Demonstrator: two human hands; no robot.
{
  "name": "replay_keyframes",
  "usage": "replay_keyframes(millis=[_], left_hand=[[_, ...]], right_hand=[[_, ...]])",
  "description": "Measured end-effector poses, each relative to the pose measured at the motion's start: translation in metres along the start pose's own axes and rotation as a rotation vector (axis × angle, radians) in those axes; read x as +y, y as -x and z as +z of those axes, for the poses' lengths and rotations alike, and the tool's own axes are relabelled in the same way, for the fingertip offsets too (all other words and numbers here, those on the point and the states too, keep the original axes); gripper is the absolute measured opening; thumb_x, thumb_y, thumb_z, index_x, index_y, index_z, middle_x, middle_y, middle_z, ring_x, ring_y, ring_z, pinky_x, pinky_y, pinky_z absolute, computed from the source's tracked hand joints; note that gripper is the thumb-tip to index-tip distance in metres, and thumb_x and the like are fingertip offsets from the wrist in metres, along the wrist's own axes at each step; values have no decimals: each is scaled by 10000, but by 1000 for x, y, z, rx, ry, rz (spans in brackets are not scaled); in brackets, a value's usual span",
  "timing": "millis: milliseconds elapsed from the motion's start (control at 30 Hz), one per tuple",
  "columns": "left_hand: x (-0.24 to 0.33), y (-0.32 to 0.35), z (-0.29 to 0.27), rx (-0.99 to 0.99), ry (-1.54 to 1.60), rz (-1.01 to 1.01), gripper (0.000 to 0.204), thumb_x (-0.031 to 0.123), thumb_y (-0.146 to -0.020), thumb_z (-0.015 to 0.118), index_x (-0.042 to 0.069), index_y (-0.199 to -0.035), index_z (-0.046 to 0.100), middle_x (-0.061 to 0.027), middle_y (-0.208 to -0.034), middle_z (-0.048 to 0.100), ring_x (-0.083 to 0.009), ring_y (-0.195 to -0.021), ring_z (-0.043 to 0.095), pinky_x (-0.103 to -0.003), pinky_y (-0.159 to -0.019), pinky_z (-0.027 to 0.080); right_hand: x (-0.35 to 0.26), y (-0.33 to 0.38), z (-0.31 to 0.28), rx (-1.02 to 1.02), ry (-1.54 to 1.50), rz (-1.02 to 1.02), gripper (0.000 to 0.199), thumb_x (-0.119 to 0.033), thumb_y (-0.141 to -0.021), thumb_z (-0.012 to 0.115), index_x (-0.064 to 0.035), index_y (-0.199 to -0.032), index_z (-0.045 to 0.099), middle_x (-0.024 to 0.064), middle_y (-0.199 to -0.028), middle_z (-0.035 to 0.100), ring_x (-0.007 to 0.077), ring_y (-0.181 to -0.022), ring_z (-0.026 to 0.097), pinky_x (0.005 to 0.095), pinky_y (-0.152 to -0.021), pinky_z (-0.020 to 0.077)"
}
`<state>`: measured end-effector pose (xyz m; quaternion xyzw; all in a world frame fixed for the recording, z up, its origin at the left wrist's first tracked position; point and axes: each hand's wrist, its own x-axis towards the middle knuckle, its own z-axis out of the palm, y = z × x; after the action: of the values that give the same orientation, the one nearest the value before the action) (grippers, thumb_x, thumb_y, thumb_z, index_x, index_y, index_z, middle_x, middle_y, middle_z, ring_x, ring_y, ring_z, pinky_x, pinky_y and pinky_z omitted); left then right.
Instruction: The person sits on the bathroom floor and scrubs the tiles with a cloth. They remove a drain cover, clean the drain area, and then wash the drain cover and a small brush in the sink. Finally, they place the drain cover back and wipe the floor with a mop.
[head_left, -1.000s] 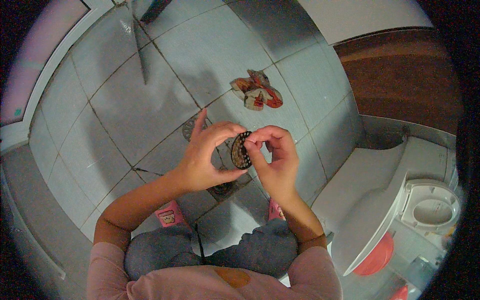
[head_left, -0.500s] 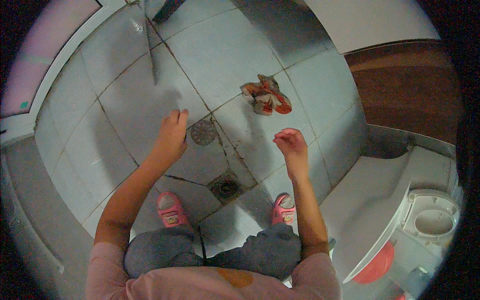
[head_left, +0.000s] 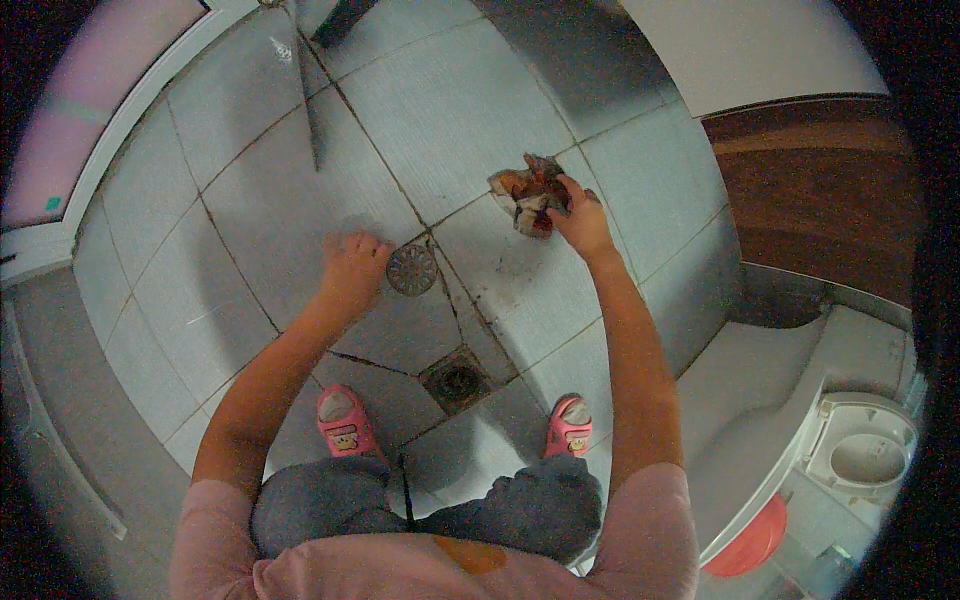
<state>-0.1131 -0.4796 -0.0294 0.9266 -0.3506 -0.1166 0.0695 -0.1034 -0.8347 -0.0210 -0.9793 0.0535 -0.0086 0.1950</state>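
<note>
Down by the person's pink slippers (head_left: 345, 425), the square floor drain (head_left: 457, 379) sits uncovered in the grey tile floor (head_left: 250, 250). Bit further out, the left hand (head_left: 352, 268) rests loosely curled on the tile, with the round drain cover (head_left: 411, 270) lying flat just beside its fingers, on their right. Farthest away, the right hand (head_left: 580, 222) has its fingers closed on a crumpled reddish rag (head_left: 525, 190) lying on the floor.

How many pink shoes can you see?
2. One pink shoe is on the tiled floor left of the open drain; the other pink shoe is right of it. Nothing seems to hide more.
</note>
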Motion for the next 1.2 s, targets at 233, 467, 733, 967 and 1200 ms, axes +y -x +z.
replay_keyframes(millis=[233, 467, 733, 967, 1200], left_hand=[[32, 15, 22, 68, 242, 158, 257, 110, -698, 566, 73, -952, 555, -107, -938, 507, -273, -942, 490, -393, -771, 409], [36, 21, 22, 73, 322, 120, 205, 115, -691, 579, 74, -891, 562, -95, -897, 512, -266, -912, 503, -397, -755, 414], [40, 20, 17, 29, 298, 97, 201, 120, -691, 595, 84, -886, 563, -87, -900, 519, -261, -930, 501, -393, -766, 405], [31, 25, 21, -6, 328, 87, 259, 115, -683, 606, 86, -932, 541, -93, -925, 505, -268, -952, 491, -400, -774, 405], [31, 24, 23, 20, 320, 74, 262, 93, -669, 606, 86, -921, 535, -93, -920, 503, -272, -933, 491, -400, -767, 407]], right_hand=[[-54, 59, 46, -384, 0, -30, 468, -62, -728, 558, -73, -1186, 465, 239, -839, 587, 349, -735, 593, 432, -650, 471], [-58, 136, 49, -624, 123, 106, 700, -110, -746, 569, -170, -1356, 229, 204, -747, 585, 355, -657, 585, 464, -583, 475], [-62, 134, 34, -661, 289, -235, 603, -138, -807, 519, -208, -1352, 269, 173, -786, 590, 330, -692, 590, 430, -607, 494], [-46, 170, 32, -668, 82, -305, 618, -45, -767, 478, -258, -1327, 326, 139, -691, 532, 318, -609, 545, 417, -562, 455], [-34, 150, 42, -496, 227, -221, 656, -31, -734, 479, -264, -1327, 325, 115, -656, 541, 292, -568, 546, 414, -520, 446]])
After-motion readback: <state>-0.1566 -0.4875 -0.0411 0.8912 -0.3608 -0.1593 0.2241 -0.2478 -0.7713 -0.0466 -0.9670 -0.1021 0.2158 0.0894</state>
